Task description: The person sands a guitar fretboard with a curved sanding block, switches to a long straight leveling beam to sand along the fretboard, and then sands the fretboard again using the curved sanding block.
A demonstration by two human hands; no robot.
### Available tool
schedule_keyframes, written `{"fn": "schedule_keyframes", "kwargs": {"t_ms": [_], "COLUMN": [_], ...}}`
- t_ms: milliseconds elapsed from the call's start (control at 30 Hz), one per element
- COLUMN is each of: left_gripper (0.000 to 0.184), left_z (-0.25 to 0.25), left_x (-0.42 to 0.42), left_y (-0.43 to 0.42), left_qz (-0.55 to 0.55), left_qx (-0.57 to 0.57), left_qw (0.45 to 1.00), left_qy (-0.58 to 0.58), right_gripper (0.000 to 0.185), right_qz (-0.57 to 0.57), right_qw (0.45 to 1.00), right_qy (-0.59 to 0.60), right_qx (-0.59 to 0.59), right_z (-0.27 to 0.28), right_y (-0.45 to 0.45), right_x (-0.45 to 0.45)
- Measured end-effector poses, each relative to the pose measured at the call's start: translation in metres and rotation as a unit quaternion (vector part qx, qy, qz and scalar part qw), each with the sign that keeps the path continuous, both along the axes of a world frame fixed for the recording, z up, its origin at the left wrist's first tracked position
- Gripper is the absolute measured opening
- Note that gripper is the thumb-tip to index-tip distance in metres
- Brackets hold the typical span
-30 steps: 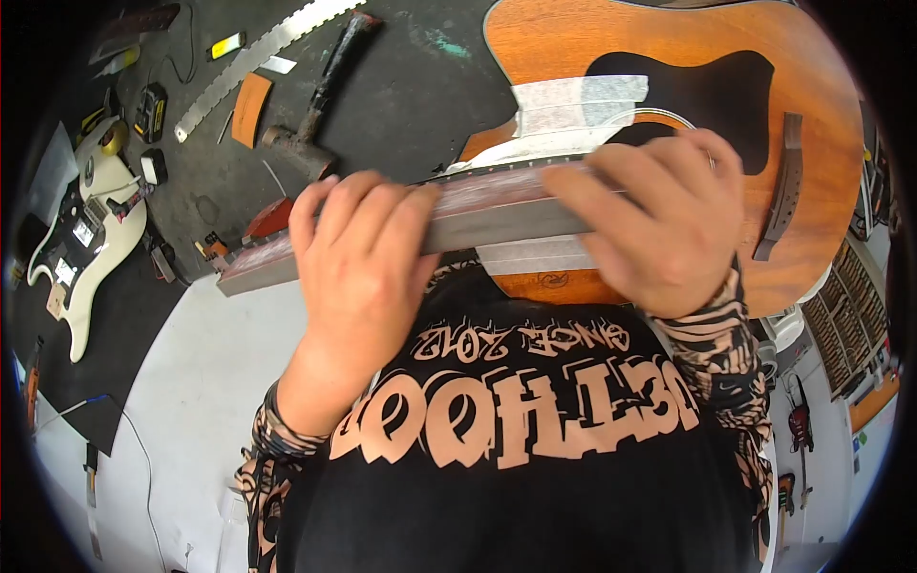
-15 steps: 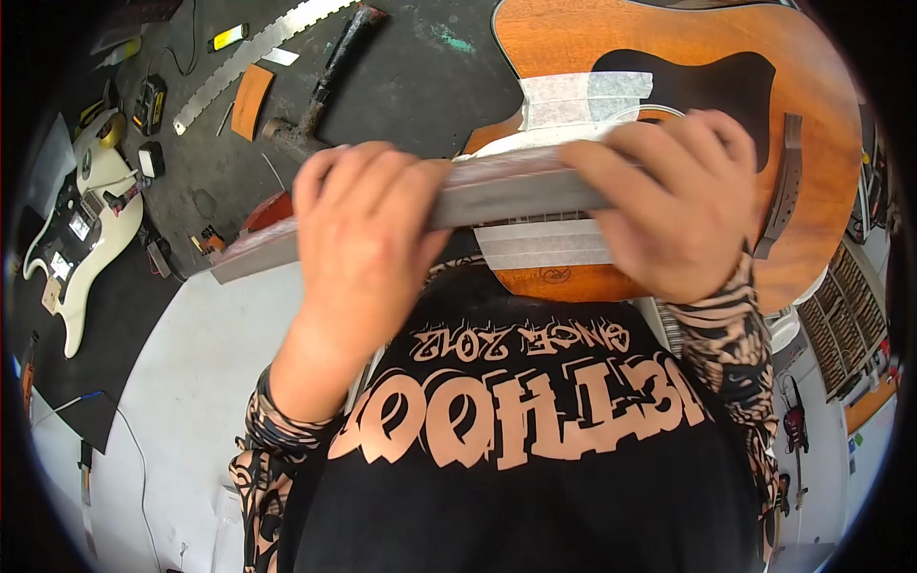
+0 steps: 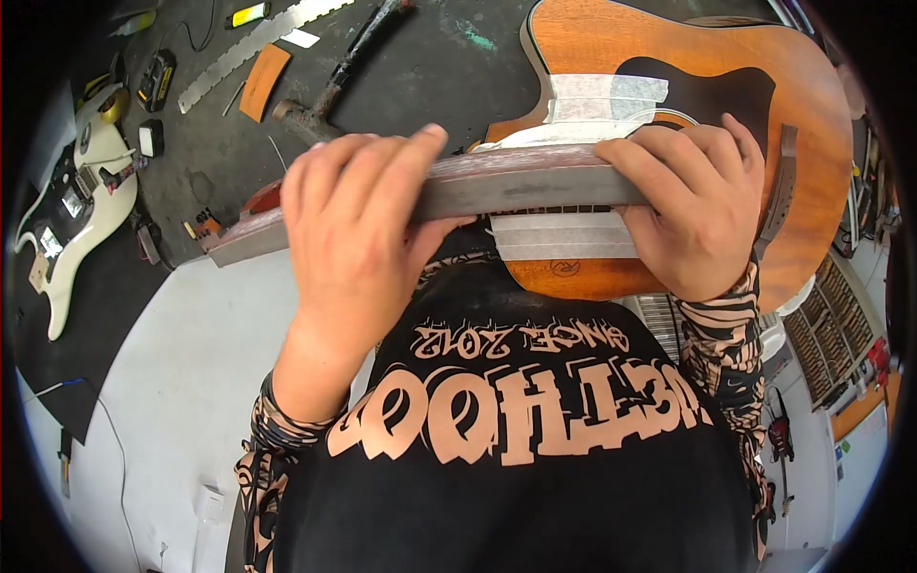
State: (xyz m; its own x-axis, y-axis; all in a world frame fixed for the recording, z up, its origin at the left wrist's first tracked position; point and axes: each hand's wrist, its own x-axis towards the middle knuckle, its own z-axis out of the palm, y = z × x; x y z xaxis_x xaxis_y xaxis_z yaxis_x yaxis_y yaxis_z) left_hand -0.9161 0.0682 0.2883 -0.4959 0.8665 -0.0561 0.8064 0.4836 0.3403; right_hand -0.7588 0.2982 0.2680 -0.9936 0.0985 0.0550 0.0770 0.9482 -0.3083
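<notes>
Beam (image 3: 535, 186): one, long, grey-sided, lying across the neck end of a brown guitar (image 3: 812, 105), its far end past the left hand (image 3: 349, 215). Left hand: fingers over the top, thumb on the near side, gripping. Right hand (image 3: 697, 215): fingers and thumb clasping the beam over the guitar body. White tape (image 3: 564, 239): on the guitar, beside the beam. Hammer (image 3: 325, 100): on the dark bench (image 3: 439, 76), beyond the left hand.
</notes>
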Motion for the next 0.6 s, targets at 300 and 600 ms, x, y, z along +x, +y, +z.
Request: {"fn": "schedule_keyframes", "kwargs": {"t_ms": [300,600], "left_gripper": [0.054,0.038], "left_z": [-0.035,-0.038], "left_x": [0.024,0.043], "left_y": [-0.004,0.016], "left_qz": [0.024,0.015], "left_qx": [0.051,0.031], "left_qw": [0.998,0.998], "left_qy": [0.023,0.056], "right_gripper": [0.051,0.043], "right_qz": [-0.031,-0.034], "right_qw": [0.999,0.999], "right_qy": [-0.025,-0.003], "right_qx": [0.011,0.009], "right_z": [0.0,-0.001], "right_y": [-0.035,-0.023], "right_x": [-0.012,-0.003]}}
